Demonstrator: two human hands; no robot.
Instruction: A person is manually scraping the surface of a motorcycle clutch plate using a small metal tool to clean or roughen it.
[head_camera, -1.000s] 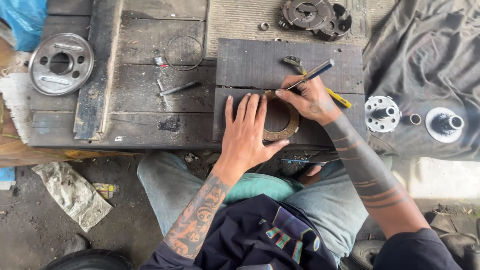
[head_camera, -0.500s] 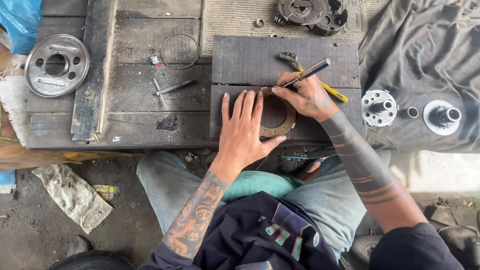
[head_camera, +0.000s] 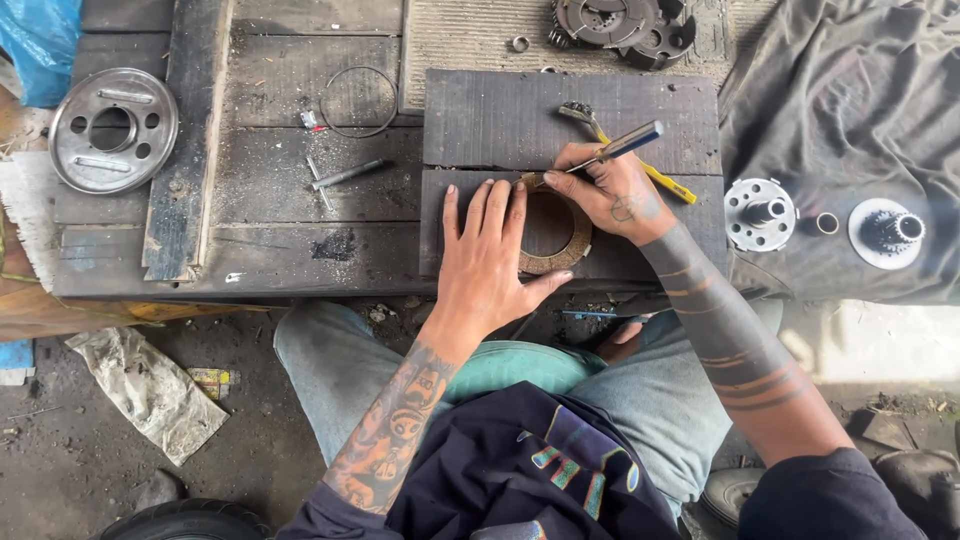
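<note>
Centre of frame: left hand (head_camera: 487, 262) lies flat, fingers spread and open, pressing a brown friction ring (head_camera: 560, 250) onto a dark wooden board (head_camera: 500, 120) on the plank surface (head_camera: 270, 210). Right hand (head_camera: 612, 192), grip closed around a blue-handled tool (head_camera: 625, 146), touches its tip to the ring's upper edge. Upper left: round metal plate (head_camera: 113, 130).

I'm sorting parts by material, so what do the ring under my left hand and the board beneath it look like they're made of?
The ring looks like a brownish friction material, matte and grainy, though a metal core can't be ruled out. The board under it looks like weathered wood: dark grey, dull, with visible grain lines and a seam between planks.
</note>
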